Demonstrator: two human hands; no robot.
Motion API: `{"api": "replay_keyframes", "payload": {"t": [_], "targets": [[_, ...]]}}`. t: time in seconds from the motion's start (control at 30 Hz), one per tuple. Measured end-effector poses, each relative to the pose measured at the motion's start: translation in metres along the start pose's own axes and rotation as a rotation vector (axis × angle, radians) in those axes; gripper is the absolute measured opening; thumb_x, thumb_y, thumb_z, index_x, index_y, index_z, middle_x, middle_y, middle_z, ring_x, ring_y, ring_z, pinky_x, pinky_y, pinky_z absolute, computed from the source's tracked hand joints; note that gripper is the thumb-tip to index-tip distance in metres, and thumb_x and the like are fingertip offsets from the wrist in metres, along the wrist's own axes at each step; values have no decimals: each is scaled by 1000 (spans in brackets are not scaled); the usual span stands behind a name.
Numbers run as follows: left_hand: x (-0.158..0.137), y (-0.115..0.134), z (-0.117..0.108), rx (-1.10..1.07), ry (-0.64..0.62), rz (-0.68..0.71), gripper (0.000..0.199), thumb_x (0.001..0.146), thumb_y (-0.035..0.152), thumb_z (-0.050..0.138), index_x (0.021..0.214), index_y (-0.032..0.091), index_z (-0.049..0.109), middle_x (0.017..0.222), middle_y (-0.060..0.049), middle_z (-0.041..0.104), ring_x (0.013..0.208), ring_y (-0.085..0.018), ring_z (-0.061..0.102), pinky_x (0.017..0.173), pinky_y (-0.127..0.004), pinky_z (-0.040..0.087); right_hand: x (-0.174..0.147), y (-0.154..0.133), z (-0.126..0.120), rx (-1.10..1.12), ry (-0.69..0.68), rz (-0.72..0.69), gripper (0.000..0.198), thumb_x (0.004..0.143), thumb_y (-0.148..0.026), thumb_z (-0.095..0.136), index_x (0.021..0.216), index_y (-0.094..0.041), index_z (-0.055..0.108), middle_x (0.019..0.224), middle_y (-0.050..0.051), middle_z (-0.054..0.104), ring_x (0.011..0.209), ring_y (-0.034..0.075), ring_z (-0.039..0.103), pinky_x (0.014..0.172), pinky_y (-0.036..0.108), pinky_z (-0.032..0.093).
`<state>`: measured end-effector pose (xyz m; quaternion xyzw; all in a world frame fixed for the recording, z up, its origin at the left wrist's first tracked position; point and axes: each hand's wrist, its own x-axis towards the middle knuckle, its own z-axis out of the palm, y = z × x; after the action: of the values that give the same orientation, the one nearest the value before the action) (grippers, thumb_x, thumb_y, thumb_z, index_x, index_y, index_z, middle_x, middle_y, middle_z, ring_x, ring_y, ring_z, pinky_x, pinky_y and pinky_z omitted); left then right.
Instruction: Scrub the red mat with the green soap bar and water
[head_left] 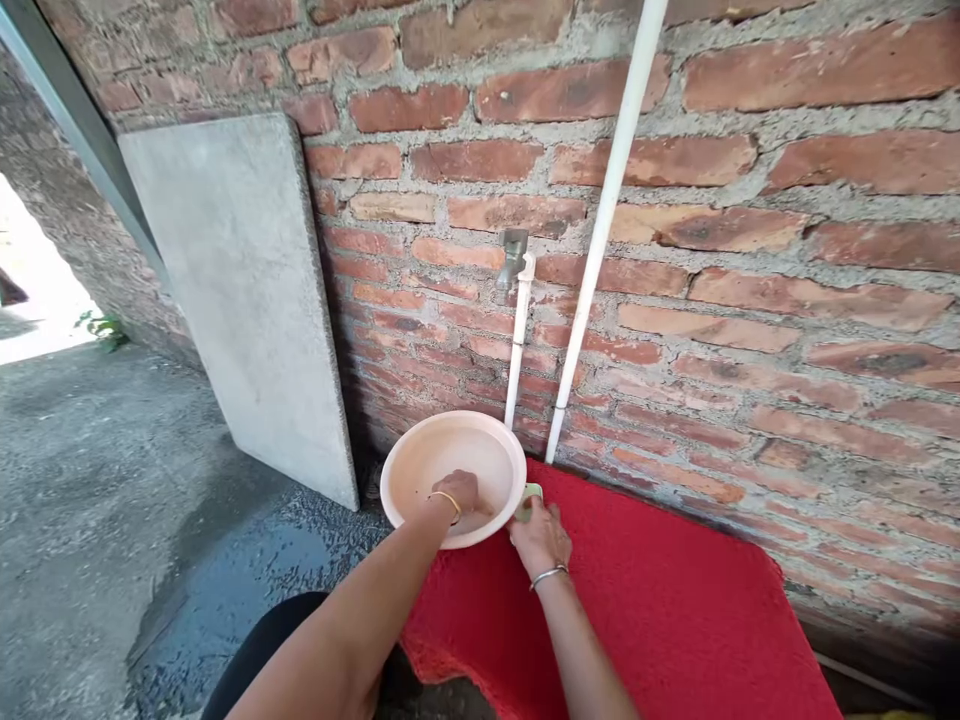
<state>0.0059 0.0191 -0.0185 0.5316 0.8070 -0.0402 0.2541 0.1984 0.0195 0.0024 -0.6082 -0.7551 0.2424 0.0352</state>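
- A round, pale pink basin (420, 470) rests at the far left corner of the tabletop (660, 590), its rim seeming to reach past the left edge.
- Inside the basin is the left hand (459, 490), lowered toward the bottom with its fingers bent; whether it grips anything I cannot tell. A gold-coloured bangle (454, 508) circles that wrist.
- Just outside the basin's right side, near the tabletop's far edge, the right hand (541, 535) holds a pale green item (531, 490), partly hidden by the fingers. A silver-coloured bangle (549, 576) is on this wrist.
- The tabletop has a bright red, rough-textured covering, with a ragged near left edge.
- Beyond the far edge rises a brick wall (750, 400) with thick grey mortar.
- Two white pipes run along it: a short one (517, 350) behind the basin, topped by a fitting beside a grey bracket (513, 250), and a longer, slanting one (600, 240) to its right.
- Left of the basin, a grey slab (247, 290) leans against the wall.
- The grey floor (67, 450) carries a dark wet patch (247, 560) below the slab.
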Motion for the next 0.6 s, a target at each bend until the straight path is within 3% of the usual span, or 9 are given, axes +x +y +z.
{"api": "replay_keyframes", "payload": {"t": [0.17,0.33,0.47,0.6], "targets": [[-4,4,-3,-31,-15,-73,86,67,58,82,135,9,65,141,-31,61,125,-42,64,99,-47,55,-2,-5,10,-69,1,-16,49,90,-55,59,130,-27,55,128,13,59,111,27,69,87,38,53],[-10,6,-7,-46,-17,-88,85,67,58,82,136,10,65,143,-30,60,127,-42,63,100,-48,54,-3,20,-10,-102,-20,34,39,88,-50,61,121,-28,60,123,9,62,109,25,69,86,36,53],[-13,4,-7,-53,-10,-67,85,70,56,80,137,9,63,142,-30,60,127,-40,63,101,-45,53,-9,73,-35,-127,9,109,41,91,-53,54,123,-29,59,123,9,64,108,25,70,86,38,53],[-13,2,-7,-46,-19,-48,83,73,57,77,137,7,63,146,-30,57,130,-41,61,103,-45,51,-17,162,-63,-95,75,215,46,90,-58,50,124,-28,59,122,11,67,104,25,72,85,39,54]]}}
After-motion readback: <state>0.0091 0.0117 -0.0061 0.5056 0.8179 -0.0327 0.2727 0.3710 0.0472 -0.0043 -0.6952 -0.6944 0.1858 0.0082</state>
